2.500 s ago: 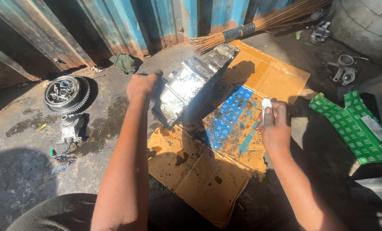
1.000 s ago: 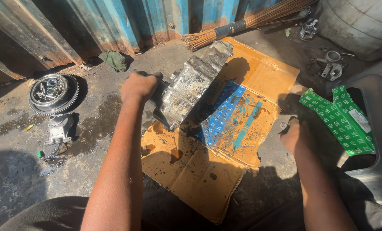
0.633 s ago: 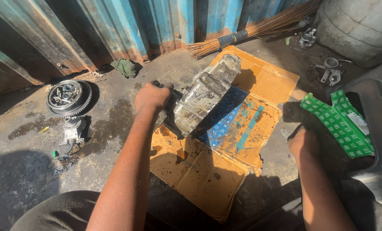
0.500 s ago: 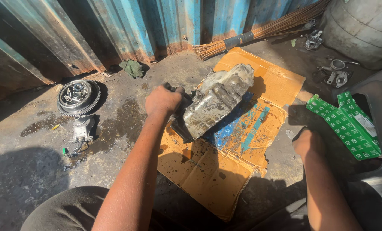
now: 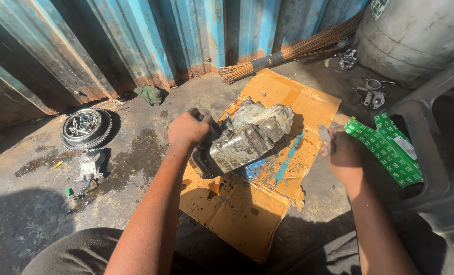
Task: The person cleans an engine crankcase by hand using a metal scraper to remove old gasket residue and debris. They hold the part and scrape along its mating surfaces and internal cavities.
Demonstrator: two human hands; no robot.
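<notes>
Gripping near end of oily metal engine casing [image 5: 250, 136], left hand [image 5: 188, 128] closed tight around it. Casing at frame centre, tilted, resting on stained cardboard sheet [image 5: 267, 178] on concrete floor. Right hand [image 5: 343, 153], right of centre, closed on small grey metal piece [image 5: 324, 135]. Green patterned box [image 5: 385, 150] just beside right hand. Toothed clutch gear [image 5: 84, 127] at left. Broom [image 5: 288, 51] along blue corrugated wall, top.

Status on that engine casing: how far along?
Done: casing is off and stripped, with the geared wheel and small parts laid aside. In hand: left hand tilts the casing over oily cardboard; right hand holds a small tool. Left: casing is grimy.
</notes>
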